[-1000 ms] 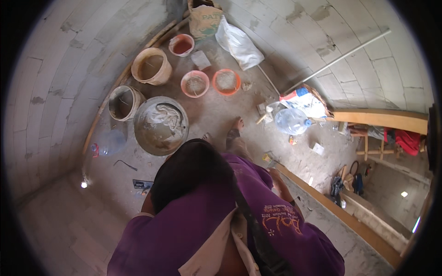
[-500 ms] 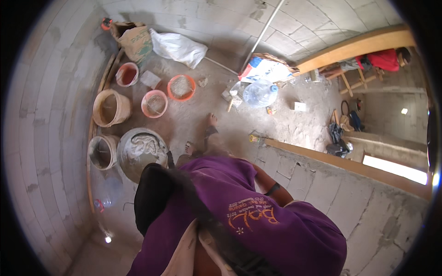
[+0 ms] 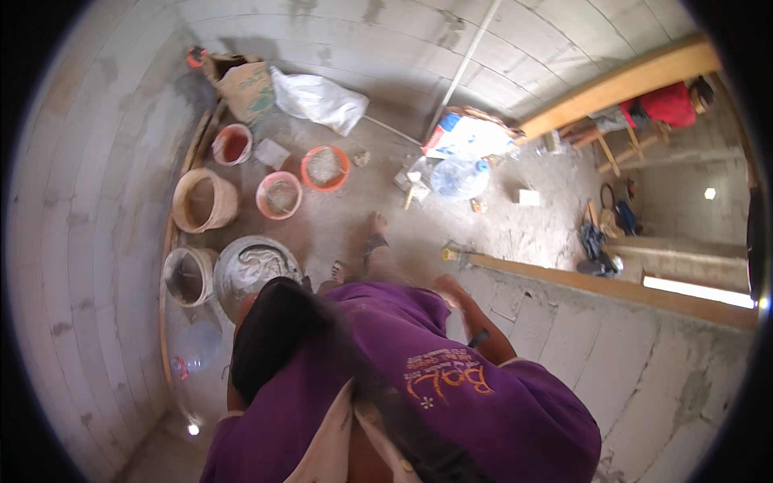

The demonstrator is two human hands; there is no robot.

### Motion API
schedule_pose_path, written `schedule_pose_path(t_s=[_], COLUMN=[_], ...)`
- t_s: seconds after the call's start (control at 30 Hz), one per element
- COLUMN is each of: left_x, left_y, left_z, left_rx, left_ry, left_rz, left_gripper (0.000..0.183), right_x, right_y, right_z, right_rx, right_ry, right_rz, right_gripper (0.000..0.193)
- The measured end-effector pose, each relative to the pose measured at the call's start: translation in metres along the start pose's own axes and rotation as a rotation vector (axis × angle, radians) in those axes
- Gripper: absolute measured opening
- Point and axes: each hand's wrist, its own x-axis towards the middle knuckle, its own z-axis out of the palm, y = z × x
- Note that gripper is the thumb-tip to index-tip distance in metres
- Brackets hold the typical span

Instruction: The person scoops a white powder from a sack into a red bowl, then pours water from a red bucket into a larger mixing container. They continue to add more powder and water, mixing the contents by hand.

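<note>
My right hand [image 3: 448, 288] hangs beside the purple shirt [image 3: 386, 322], close to the block wall, below a dark band on the arm. Its fingers are too blurred to make out, and nothing is visibly held. On the other side, a sliver of my left hand or forearm [image 3: 245, 308] shows by the near rim of a round metal basin [image 3: 225, 266]. A black object [image 3: 274, 330] in front of my body hides the rest of it, fingers included. Wet grey-white mortar [image 3: 262, 264] is heaped in the basin.
Left of the basin stand a plastic bucket [image 3: 171, 278] and a clear bottle [image 3: 197, 346]. Farther off are a beige bucket [image 3: 229, 208], an orange tub [image 3: 345, 179], sacks [image 3: 322, 101] and a large water bottle [image 3: 459, 179]. A person in red [image 3: 668, 106] is at far right.
My right hand has come into sight beside the shirt. Part of my left arm now shows past the black object. The view has shifted slightly, and the black object covers more of the basin.
</note>
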Motion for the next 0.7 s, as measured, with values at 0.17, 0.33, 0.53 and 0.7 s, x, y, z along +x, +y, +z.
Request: schedule_pose_path(t_s=[0.17, 0.33, 0.53, 0.7], left_x=[-0.007, -0.021, -0.054, -0.054], left_y=[-0.016, -0.047, -0.086, -0.091], left_z=[0.013, 0.042, 0.084, 0.142], left_rx=[-0.042, -0.104, -0.153, -0.2], left_ry=[0.006, 0.012, 0.034, 0.037], left_rz=[-0.004, -0.045, -0.09, -0.037], left_gripper=[0.045, 0.045, 0.047, 0.047], right_x=[-0.024, -0.082, -0.071, -0.009], right_y=[0.027, -0.028, -0.068, -0.027], right_z=[0.028, -0.033, -0.094, -0.113], right_rx=[0.865, 0.872, 0.448, 0.14], right_ry=[0.108, 0.058, 0.056, 0.155], right_rz=[0.267, 0.332, 0.18, 0.028], right_gripper=[0.023, 0.032, 0.034, 0.041])
